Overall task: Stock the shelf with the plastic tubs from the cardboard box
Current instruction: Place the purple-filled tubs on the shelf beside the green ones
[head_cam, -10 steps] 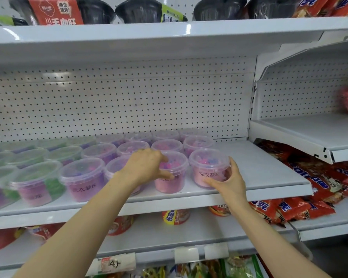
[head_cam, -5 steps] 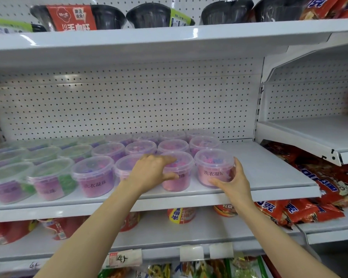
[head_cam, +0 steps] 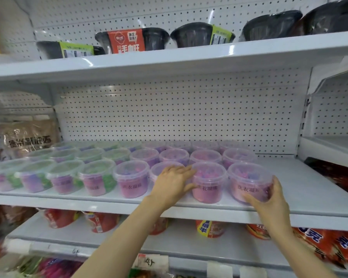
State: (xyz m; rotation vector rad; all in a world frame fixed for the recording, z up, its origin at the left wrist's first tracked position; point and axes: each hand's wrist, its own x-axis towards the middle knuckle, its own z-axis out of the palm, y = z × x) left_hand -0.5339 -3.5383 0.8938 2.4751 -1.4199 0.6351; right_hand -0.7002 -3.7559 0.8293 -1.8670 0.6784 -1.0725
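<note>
Several rows of clear plastic tubs with pink, purple and green contents stand on the white middle shelf [head_cam: 301, 189]. My left hand [head_cam: 171, 184] lies over a front-row tub [head_cam: 161, 168], fingers across its lid and thumb along its front, reaching the neighbouring pink tub [head_cam: 208, 182]. My right hand [head_cam: 269, 199] cups the rightmost front tub [head_cam: 249, 180], thumb at its front and fingers round its right side. Both tubs stand on the shelf. No cardboard box is in view.
Bare shelf lies to the right of the tubs. Black bowls [head_cam: 191, 35] line the shelf above. Red snack packs [head_cam: 329, 243] and cup noodles [head_cam: 209, 228] fill the shelf below. A brown bag [head_cam: 26, 137] stands at the left.
The view has tilted up and swung left, showing more of the top shelf. Both hands stay on the same two front-row tubs, which remain on the shelf.
</note>
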